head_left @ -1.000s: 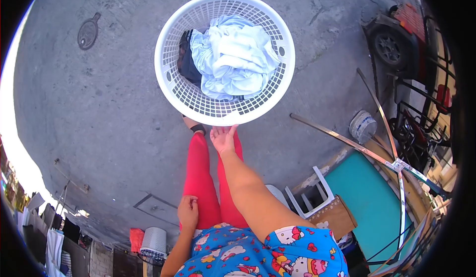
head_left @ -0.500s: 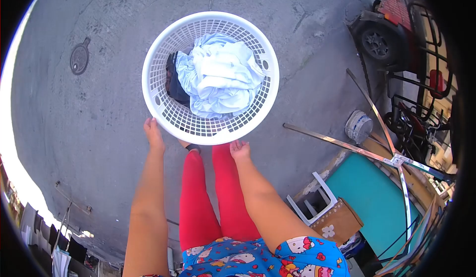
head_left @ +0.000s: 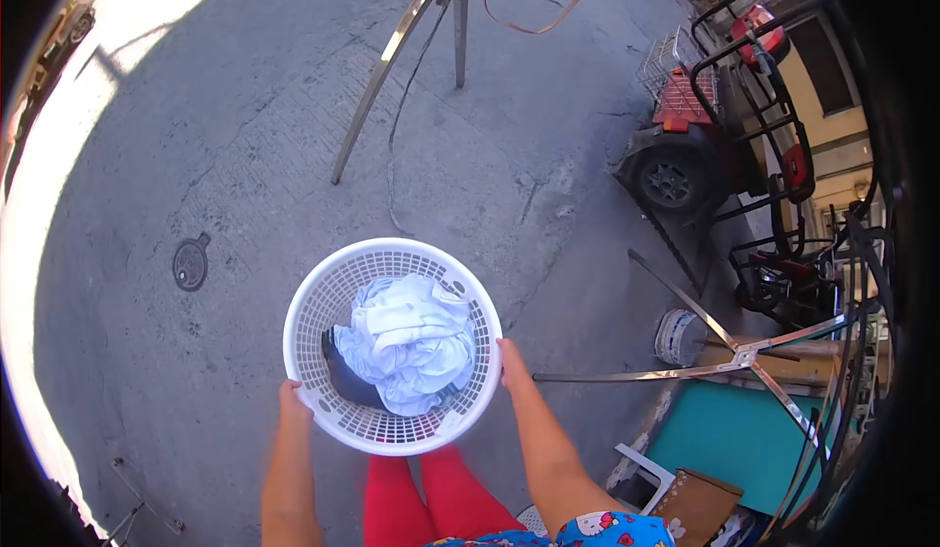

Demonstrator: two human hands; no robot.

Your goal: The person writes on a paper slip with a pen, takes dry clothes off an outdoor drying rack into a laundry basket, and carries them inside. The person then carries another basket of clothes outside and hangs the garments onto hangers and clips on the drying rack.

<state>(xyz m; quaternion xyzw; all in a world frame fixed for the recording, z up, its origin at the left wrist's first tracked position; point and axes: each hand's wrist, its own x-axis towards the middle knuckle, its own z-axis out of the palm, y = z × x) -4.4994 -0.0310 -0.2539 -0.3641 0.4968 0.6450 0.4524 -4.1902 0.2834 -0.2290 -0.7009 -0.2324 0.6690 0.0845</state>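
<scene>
A round white plastic basket (head_left: 305,297) is in front of my legs, held by its rim. Inside it lie a bundle of light blue cloth (head_left: 411,336) and a dark cloth (head_left: 351,379) at the left. My left hand (head_left: 294,400) grips the lower left of the rim. At the right side of the rim, my right hand (head_left: 511,363) is closed on it. The fingers of both hands are partly hidden by the basket.
Metal stand legs (head_left: 377,87) rise ahead with a cord beside them. Another metal cross frame (head_left: 742,357) lies at the right, near a white bucket (head_left: 678,337), a teal board (head_left: 720,439) and a cardboard box (head_left: 697,508). A red vehicle (head_left: 685,101) stands at the upper right.
Both hands now hold the basket by opposite sides of its rim; my right hand moved from its near edge to the right side. The view has tilted up, showing the metal stand ahead.
</scene>
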